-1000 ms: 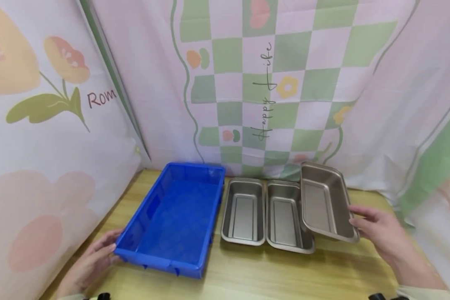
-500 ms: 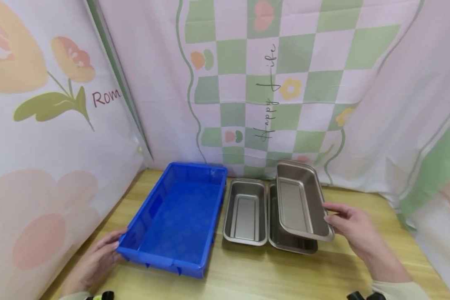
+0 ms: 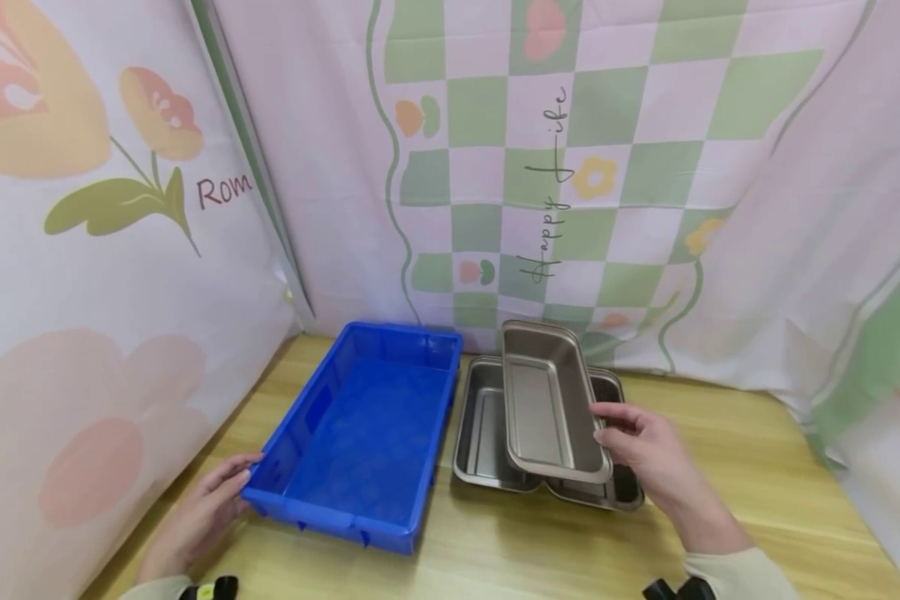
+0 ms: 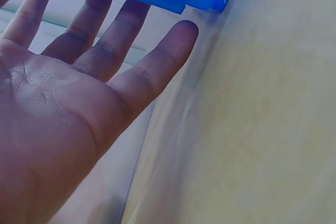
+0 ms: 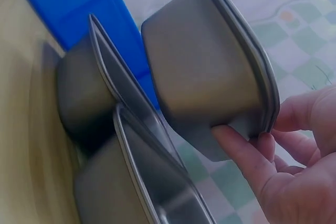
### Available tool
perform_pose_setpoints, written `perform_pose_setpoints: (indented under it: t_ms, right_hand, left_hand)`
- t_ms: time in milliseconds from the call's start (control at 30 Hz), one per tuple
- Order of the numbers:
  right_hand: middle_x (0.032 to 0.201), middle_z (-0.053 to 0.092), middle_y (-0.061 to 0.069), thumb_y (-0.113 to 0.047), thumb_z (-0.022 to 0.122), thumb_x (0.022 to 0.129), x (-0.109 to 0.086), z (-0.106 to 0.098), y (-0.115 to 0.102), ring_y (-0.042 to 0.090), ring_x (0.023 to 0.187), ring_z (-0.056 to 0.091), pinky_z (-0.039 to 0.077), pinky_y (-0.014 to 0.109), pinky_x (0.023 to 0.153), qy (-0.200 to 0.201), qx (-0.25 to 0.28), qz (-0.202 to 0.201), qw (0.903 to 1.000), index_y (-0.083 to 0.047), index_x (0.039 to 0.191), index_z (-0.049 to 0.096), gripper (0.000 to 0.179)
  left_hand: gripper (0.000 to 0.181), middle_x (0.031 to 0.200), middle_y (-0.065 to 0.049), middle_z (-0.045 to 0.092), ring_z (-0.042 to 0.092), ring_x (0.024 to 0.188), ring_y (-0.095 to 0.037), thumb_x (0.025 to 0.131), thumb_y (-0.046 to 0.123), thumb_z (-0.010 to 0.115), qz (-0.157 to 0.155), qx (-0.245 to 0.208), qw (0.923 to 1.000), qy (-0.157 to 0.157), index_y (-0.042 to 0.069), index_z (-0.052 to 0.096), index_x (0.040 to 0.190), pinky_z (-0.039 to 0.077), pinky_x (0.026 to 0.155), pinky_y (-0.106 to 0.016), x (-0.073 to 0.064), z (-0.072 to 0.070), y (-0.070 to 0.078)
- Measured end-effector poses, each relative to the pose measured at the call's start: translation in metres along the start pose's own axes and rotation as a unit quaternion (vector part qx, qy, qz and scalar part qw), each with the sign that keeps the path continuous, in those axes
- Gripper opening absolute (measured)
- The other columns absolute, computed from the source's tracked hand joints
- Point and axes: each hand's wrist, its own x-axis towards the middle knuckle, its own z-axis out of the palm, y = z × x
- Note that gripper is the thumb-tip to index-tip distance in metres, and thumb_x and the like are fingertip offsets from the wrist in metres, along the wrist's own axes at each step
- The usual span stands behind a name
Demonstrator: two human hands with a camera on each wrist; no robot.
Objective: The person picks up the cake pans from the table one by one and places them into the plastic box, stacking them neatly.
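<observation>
My right hand (image 3: 654,454) pinches a metal loaf pan (image 3: 551,400) by its right rim, holding it tilted above two similar pans. In the right wrist view the thumb presses the outside wall of this raised loaf pan (image 5: 205,61). The left lower pan (image 3: 487,471) and the right lower pan (image 3: 622,492) stand side by side on the table, both partly hidden under the lifted one. My left hand (image 3: 206,504) touches the near left corner of a blue plastic tray (image 3: 337,521); in the left wrist view its fingers (image 4: 157,66) are extended, with some tips against the tray.
The wooden table (image 3: 487,554) ends at a printed curtain (image 3: 480,167) behind and a second cloth (image 3: 120,333) on the left. The blue tray stands left of the pans, with a narrow gap between.
My right hand has carried the loaf pan leftward, from beyond the right lower pan to over both lower pans. My left hand stays at the tray's corner.
</observation>
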Motion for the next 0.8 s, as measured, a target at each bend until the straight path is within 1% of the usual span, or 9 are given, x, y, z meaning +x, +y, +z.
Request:
perform_pose_setpoints:
  t_ms: [133, 233, 367, 433, 533, 667, 767, 800]
  right_hand:
    - [0.079, 0.054, 0.004, 0.008, 0.064, 0.085, 0.003, 0.021, -0.004, 0.010, 0.067, 0.052, 0.048, 0.022, 0.056, -0.006, 0.007, -0.005, 0.9999, 0.017, 0.127, 0.051, 0.044]
    - [0.079, 0.058, 0.005, 0.009, 0.064, 0.084, 0.006, 0.037, -0.008, 0.010, 0.069, 0.055, 0.051, 0.023, 0.059, -0.009, 0.024, -0.007, 0.9997, 0.017, 0.125, 0.051, 0.044]
    - [0.083, 0.058, 0.009, 0.009, 0.064, 0.082, 0.011, 0.059, -0.015, 0.011, 0.071, 0.056, 0.052, 0.025, 0.061, -0.019, 0.038, -0.005, 0.9991, 0.016, 0.124, 0.053, 0.044]
    - [0.088, 0.058, 0.011, 0.009, 0.064, 0.081, 0.013, 0.069, -0.018, 0.011, 0.072, 0.056, 0.051, 0.025, 0.061, -0.018, 0.041, 0.002, 0.9990, 0.015, 0.124, 0.053, 0.044]
    - [0.096, 0.058, 0.014, 0.010, 0.063, 0.080, 0.016, 0.084, -0.021, 0.012, 0.075, 0.055, 0.051, 0.024, 0.062, -0.017, 0.045, 0.012, 0.9988, 0.013, 0.124, 0.054, 0.045]
    - [0.106, 0.056, 0.018, 0.009, 0.062, 0.082, 0.020, 0.102, -0.024, 0.015, 0.077, 0.055, 0.051, 0.027, 0.065, -0.036, 0.058, 0.017, 0.9975, 0.011, 0.125, 0.053, 0.045]
    - [0.109, 0.056, 0.021, 0.008, 0.062, 0.082, 0.024, 0.117, -0.028, 0.017, 0.078, 0.056, 0.053, 0.031, 0.066, -0.048, 0.066, 0.016, 0.9965, 0.009, 0.124, 0.054, 0.043]
    - [0.110, 0.056, 0.021, 0.008, 0.062, 0.082, 0.025, 0.122, -0.030, 0.018, 0.079, 0.057, 0.053, 0.032, 0.067, -0.049, 0.067, 0.015, 0.9964, 0.009, 0.123, 0.055, 0.042]
  left_hand:
    - [0.038, 0.126, 0.004, 0.060, 0.060, 0.113, -0.012, 0.106, 0.000, 0.031, -0.003, 0.013, 0.9999, 0.008, 0.008, 0.057, 0.132, 0.052, 0.089, -0.029, 0.000, 0.000, 0.000]
    - [0.037, 0.125, 0.005, 0.060, 0.060, 0.111, -0.011, 0.106, 0.001, 0.032, -0.007, 0.018, 0.9997, 0.017, 0.010, 0.058, 0.132, 0.052, 0.088, -0.029, 0.000, 0.000, 0.000]
    - [0.036, 0.124, 0.008, 0.059, 0.060, 0.110, -0.009, 0.106, 0.003, 0.035, -0.013, 0.036, 0.9987, 0.035, 0.013, 0.060, 0.130, 0.052, 0.087, -0.029, 0.000, -0.001, -0.002]
    - [0.036, 0.124, 0.008, 0.059, 0.060, 0.109, -0.009, 0.106, 0.003, 0.035, -0.011, 0.041, 0.9984, 0.036, 0.014, 0.060, 0.130, 0.052, 0.086, -0.029, 0.001, 0.000, -0.003]
    - [0.037, 0.124, 0.006, 0.059, 0.060, 0.109, -0.011, 0.106, 0.002, 0.033, 0.000, 0.033, 0.9993, 0.019, 0.012, 0.058, 0.131, 0.052, 0.086, -0.029, 0.002, 0.000, -0.003]
    - [0.039, 0.124, 0.002, 0.061, 0.061, 0.109, -0.013, 0.107, 0.001, 0.030, 0.013, 0.013, 0.9998, -0.009, 0.012, 0.057, 0.133, 0.052, 0.085, -0.029, 0.003, -0.001, -0.003]
    - [0.040, 0.124, 0.002, 0.061, 0.061, 0.108, -0.014, 0.107, 0.000, 0.029, 0.012, 0.011, 0.9998, -0.012, 0.012, 0.056, 0.133, 0.052, 0.085, -0.030, 0.002, -0.002, -0.003]
    - [0.040, 0.123, 0.003, 0.061, 0.062, 0.108, -0.013, 0.107, 0.001, 0.029, 0.009, 0.014, 0.9998, -0.006, 0.013, 0.057, 0.133, 0.052, 0.085, -0.030, 0.002, -0.001, -0.002]
